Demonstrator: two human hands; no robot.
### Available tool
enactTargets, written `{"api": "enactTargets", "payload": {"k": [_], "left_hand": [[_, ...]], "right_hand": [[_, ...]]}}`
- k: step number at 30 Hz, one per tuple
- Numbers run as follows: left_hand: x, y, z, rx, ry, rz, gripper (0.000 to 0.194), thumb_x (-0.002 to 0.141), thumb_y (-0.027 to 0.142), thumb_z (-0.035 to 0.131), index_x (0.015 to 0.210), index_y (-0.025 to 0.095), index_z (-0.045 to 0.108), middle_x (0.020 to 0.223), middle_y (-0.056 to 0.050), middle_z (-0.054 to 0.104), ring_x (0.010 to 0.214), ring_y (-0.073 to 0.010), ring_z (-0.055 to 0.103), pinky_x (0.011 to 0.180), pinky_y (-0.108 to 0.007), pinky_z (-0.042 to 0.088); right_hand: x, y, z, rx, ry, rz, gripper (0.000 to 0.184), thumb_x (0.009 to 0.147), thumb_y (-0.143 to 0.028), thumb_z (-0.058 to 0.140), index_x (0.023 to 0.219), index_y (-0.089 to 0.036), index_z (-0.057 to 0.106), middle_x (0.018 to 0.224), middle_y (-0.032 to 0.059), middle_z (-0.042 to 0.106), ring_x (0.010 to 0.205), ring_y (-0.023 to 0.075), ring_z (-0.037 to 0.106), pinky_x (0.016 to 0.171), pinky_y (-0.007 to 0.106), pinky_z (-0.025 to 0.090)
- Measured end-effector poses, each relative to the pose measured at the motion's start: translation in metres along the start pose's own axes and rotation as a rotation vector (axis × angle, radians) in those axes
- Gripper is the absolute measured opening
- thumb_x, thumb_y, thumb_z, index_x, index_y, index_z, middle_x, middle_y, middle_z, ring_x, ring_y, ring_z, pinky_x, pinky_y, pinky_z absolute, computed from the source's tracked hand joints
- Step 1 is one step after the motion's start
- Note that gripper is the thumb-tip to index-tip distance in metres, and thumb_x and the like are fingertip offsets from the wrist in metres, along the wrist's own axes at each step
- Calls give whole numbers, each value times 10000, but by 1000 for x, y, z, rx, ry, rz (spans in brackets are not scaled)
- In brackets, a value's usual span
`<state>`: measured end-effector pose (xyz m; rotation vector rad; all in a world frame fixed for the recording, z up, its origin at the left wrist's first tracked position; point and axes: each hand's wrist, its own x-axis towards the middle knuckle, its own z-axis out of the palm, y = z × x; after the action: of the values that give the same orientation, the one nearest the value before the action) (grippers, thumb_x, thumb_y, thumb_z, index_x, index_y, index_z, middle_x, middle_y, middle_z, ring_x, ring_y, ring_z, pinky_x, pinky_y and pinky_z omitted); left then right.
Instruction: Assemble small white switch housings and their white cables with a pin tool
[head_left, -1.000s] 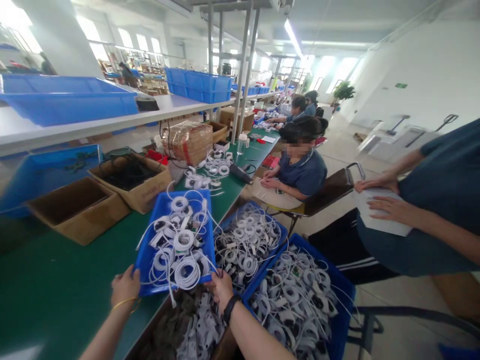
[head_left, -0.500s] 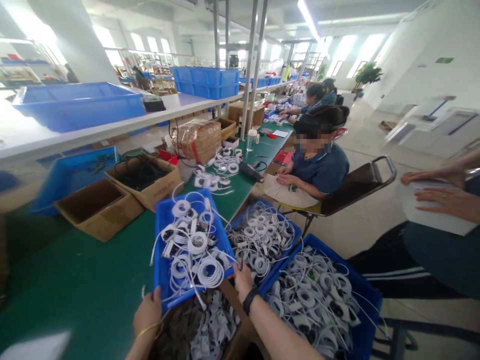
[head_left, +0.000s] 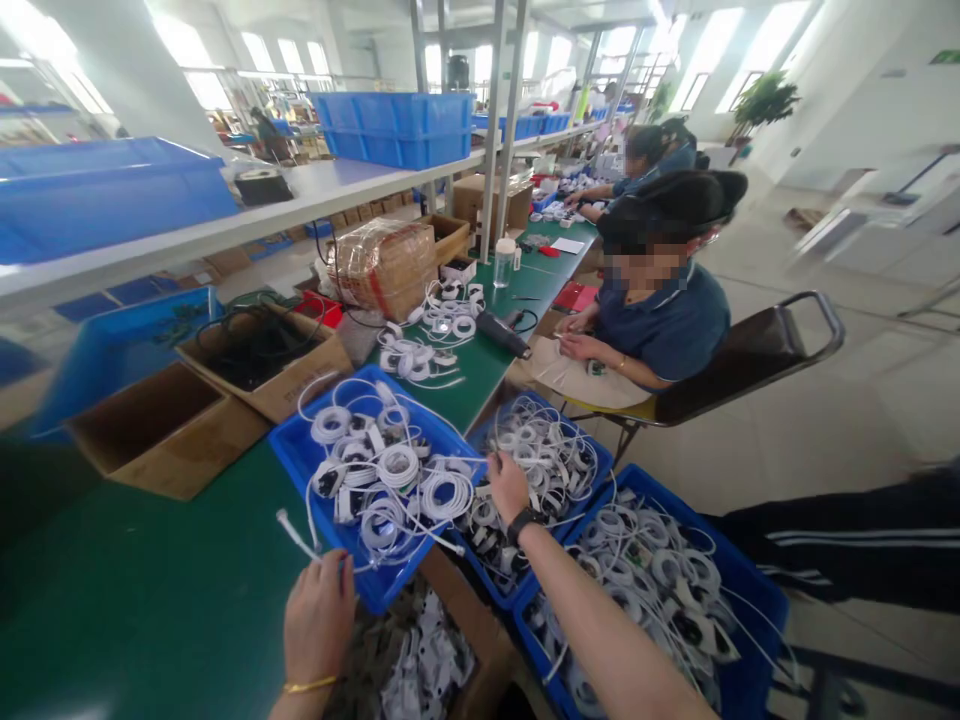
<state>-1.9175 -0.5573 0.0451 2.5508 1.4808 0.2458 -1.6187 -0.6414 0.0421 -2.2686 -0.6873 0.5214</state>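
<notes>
A blue plastic tray sits tilted in front of me, holding coiled white cables with small white and black parts. My left hand, with a yellow bangle, is closed on the tray's near left edge; a loose white cable end sticks out beside its fingers. My right hand, with a black wristband, grips the tray's right corner. Below the tray a cardboard box holds white moulded parts. Two more blue crates, a nearer one and a farther one, are heaped with similar cables.
Open cardboard boxes stand on the green table at left. Farther along are cable bundles, a heat gun and a clear bottle. A seated co-worker handles small parts at right. A shelf carries blue bins.
The tray has turned, its near end swinging right, and both hands have moved with it. The view has shifted; the standing person's hands and white item at right have left the picture.
</notes>
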Motion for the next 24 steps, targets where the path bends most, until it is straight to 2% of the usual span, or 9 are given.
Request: {"api": "enactTargets", "payload": {"k": [2, 4, 8, 10, 13, 16, 19, 21, 24], "left_hand": [[17, 15, -2, -52, 109, 173, 348, 910, 243, 310, 1016, 117, 617, 903, -141, 637, 879, -271, 589, 859, -399, 449], [42, 38, 2, -164, 111, 248, 400, 885, 143, 293, 1192, 132, 549, 930, -120, 631, 878, -242, 594, 847, -378, 465], [87, 77, 20, -383, 162, 67, 640, 871, 189, 360, 1455, 80, 121, 990, -127, 636, 833, -229, 630, 753, -360, 508], [94, 83, 26, -382, 234, -49, 660, 869, 253, 380, 1435, 16, 135, 1022, -180, 631, 900, -277, 628, 814, -431, 493], [81, 72, 30, -322, 297, -117, 579, 852, 337, 409, 1332, 15, 386, 1237, -257, 529, 1197, -369, 471, 1013, -536, 339], [62, 48, 32, -308, 369, -334, 652, 821, 410, 449, 1333, 11, 391, 1434, -260, 335, 1354, -374, 268, 1092, -528, 228], [58, 23, 41, -350, 387, -619, 659, 808, 398, 444, 1321, -12, 378, 1350, -286, 433, 1282, -374, 388, 1020, -542, 331], [65, 13, 51, -379, 332, -695, 551, 818, 391, 434, 1226, 24, 487, 1150, -245, 597, 1114, -358, 546, 897, -504, 446], [78, 8, 70, -388, 292, -782, 424, 853, 368, 429, 1089, 50, 580, 964, -201, 662, 948, -336, 626, 781, -461, 497]], "right_hand": [[-3, -19, -3, -38, -18, -111, 306, 943, -237, 352, 1100, -160, 603, 1054, 124, 666, 1026, 228, 598, 877, 318, 421], [-5, -44, 2, -65, -85, -242, 325, 922, -174, 364, 1164, -213, 578, 1128, 82, 652, 1059, 202, 586, 886, 289, 413], [7, -88, 30, -120, -274, -413, 328, 885, -175, 457, 1177, -276, 566, 1100, 31, 673, 974, 176, 628, 794, 255, 445], [17, -97, 44, -158, -323, -387, 290, 867, -167, 486, 1132, -229, 586, 1001, 49, 700, 894, 184, 651, 734, 265, 459], [31, -93, 54, -204, -328, -272, 163, 860, -184, 517, 957, -135, 638, 840, 80, 704, 771, 191, 657, 678, 293, 473], [32, -78, 47, -185, -267, -229, 140, 841, -224, 551, 890, -147, 658, 889, 94, 700, 841, 193, 652, 731, 281, 469], [30, -56, 31, -147, -135, -189, 260, 893, -222, 441, 1082, -174, 613, 1118, 106, 647, 1011, 185, 609, 836, 257, 438], [33, -39, 22, -150, -58, -123, 338, 915, -214, 364, 1177, -120, 557, 1188, 151, 605, 1068, 205, 585, 876, 279, 427], [45, -20, 20, -172, -26, -54, 385, 922, -226, 330, 1189, -49, 544, 1150, 195, 623, 1068, 242, 592, 890, 308, 424]]}}
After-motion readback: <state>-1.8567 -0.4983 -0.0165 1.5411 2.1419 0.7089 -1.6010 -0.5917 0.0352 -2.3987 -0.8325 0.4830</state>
